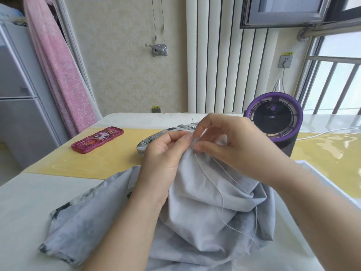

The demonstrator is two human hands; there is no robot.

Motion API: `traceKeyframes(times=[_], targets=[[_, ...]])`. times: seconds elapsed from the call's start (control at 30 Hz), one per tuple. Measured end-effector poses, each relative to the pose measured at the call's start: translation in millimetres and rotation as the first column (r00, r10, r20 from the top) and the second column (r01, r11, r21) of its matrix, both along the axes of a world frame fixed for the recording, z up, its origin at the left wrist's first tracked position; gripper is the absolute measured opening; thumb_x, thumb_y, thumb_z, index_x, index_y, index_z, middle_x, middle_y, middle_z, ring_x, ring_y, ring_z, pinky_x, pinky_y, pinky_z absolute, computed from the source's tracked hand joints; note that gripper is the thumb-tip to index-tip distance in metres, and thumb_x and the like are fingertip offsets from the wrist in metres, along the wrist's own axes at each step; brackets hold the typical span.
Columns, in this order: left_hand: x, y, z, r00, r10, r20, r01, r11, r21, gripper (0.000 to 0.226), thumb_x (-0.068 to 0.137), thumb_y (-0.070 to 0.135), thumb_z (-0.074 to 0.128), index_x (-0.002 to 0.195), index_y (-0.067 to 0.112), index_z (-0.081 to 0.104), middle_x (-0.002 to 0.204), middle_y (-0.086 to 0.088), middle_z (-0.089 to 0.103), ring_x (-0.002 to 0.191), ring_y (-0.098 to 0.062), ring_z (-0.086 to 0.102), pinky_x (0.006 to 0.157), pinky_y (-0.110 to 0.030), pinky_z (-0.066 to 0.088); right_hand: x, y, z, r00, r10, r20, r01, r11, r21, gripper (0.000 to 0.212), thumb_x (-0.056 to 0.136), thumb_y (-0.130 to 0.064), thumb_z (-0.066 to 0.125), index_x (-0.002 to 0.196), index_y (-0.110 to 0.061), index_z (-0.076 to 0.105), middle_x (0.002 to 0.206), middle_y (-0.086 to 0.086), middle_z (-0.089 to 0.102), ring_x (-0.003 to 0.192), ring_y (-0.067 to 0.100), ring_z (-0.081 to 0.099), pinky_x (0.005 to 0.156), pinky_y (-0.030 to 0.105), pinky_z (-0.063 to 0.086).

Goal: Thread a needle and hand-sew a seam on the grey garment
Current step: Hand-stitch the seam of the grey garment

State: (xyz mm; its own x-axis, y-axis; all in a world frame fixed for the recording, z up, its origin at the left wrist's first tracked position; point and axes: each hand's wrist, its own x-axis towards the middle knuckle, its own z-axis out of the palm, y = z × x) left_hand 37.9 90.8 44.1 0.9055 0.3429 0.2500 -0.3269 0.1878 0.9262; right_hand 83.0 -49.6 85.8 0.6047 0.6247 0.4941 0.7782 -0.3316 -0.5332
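Note:
The grey garment [205,202] lies bunched on the table in front of me, its upper part lifted between both hands. My left hand [164,153] pinches a raised fold of the cloth with thumb and fingers. Just right of it, my right hand [230,137] pinches at the same fold, fingers curled. A thin needle [193,120] tip sticks up just above the fingers. White thread [218,184] runs from the pinch point down over the cloth in two loose strands.
A red phone case with cartoon print [97,140] lies to the left on the yellow table mat [93,163]. A purple-rimmed round device [274,118] stands at the right behind my hands, with a white cable [328,132] trailing right. The wall and radiator are behind the table.

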Motion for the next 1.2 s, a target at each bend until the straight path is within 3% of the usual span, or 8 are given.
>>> traceKeyframes(times=[0.2,0.3,0.6,0.8,0.97,1.1,1.17,1.2], targets=[[-1.6,5.4,-2.1,0.994,-0.024,0.108,0.005,0.985,0.172,0.003,0.08,0.02,0.07,0.078,0.022,0.069,0.085,-0.005,0.072,0.085,-0.016,0.066,0.084,-0.03,0.051,4.3,-10.0,11.5,0.982,-0.098,-0.16,0.116,0.987,0.11,0.026,0.074,-0.048,0.068,0.081,-0.023,0.065,0.062,-0.014,0.063,0.049,0.006,0.048,0.051,0.017,0.039],[-2.4,6.1,-2.4,0.989,-0.094,0.117,0.067,0.973,0.219,0.009,0.079,0.023,0.064,0.076,0.029,0.07,0.081,0.0,0.07,0.082,-0.013,0.064,0.081,-0.028,0.05,9.5,-14.6,8.9,0.948,-0.202,-0.247,0.2,0.979,-0.034,0.045,0.075,-0.066,0.046,0.072,-0.028,0.071,0.069,-0.021,0.067,0.063,-0.003,0.059,0.06,0.013,0.043],[-6.5,5.9,4.3,0.968,-0.212,0.134,0.157,0.929,0.336,0.011,0.082,0.017,0.066,0.075,0.026,0.067,0.075,0.009,0.069,0.074,-0.005,0.061,0.072,-0.016,0.048,6.9,-12.8,6.4,0.915,-0.169,-0.366,0.125,0.982,-0.14,0.056,0.071,-0.069,0.046,0.05,-0.018,0.046,0.046,-0.007,0.037,0.048,0.011,0.03,0.044,0.018,0.025],[-19.2,2.9,17.8,0.957,-0.253,0.142,0.173,0.892,0.418,0.002,0.084,0.015,0.066,0.084,0.014,0.064,0.083,0.006,0.073,0.081,-0.004,0.065,0.077,-0.015,0.048,0.1,-19.6,10.2,0.76,0.278,-0.588,-0.129,0.951,0.282,0.053,0.068,-0.034,0.067,0.087,0.015,0.062,0.067,0.017,0.054,0.055,0.01,0.053,0.059,0.018,0.043],[-32.6,3.7,20.0,0.964,-0.224,0.144,0.15,0.903,0.404,0.007,0.081,0.013,0.068,0.078,0.02,0.067,0.081,0.007,0.068,0.079,-0.005,0.061,0.076,-0.015,0.047,-8.2,-21.5,22.7,0.729,0.292,-0.619,0.014,0.898,0.44,0.02,0.089,-0.025,0.055,0.077,-0.011,0.063,0.068,-0.005,0.066,0.053,0.006,0.051,0.05,0.013,0.041],[-38.8,3.7,18.6,0.958,-0.269,0.097,0.23,0.927,0.296,0.002,0.068,0.028,0.068,0.069,0.026,0.069,0.089,0.001,0.066,0.088,-0.013,0.058,0.085,-0.026,0.044,-17.6,-22.2,37.7,0.28,0.66,-0.697,0.289,0.634,0.717,0.029,0.1,-0.017,0.039,0.074,-0.011,0.049,0.075,0.004,0.069,0.052,0.011,0.064,0.043,0.018,0.049],[-41.5,2.4,18.1,0.953,-0.297,0.063,0.28,0.94,0.196,0.005,0.069,0.022,0.068,0.066,0.025,0.066,0.08,-0.003,0.062,0.079,-0.015,0.055,0.078,-0.029,0.043,-21.2,-21.2,38.3,0.306,0.702,-0.643,0.291,0.574,0.765,0.032,0.102,-0.018,0.036,0.072,-0.011,0.048,0.079,0.007,0.071,0.078,0.025,0.072,0.065,0.035,0.06],[-43.1,1.8,18.3,0.951,-0.305,0.049,0.294,0.943,0.156,0.01,0.07,0.018,0.065,0.064,0.025,0.064,0.076,-0.002,0.06,0.074,-0.013,0.054,0.073,-0.027,0.043,-21.5,-21.0,36.9,0.424,0.635,-0.646,0.226,0.616,0.754,0.032,0.102,-0.02,0.036,0.073,-0.013,0.048,0.08,0.006,0.072,0.09,0.028,0.07,0.078,0.043,0.058]])
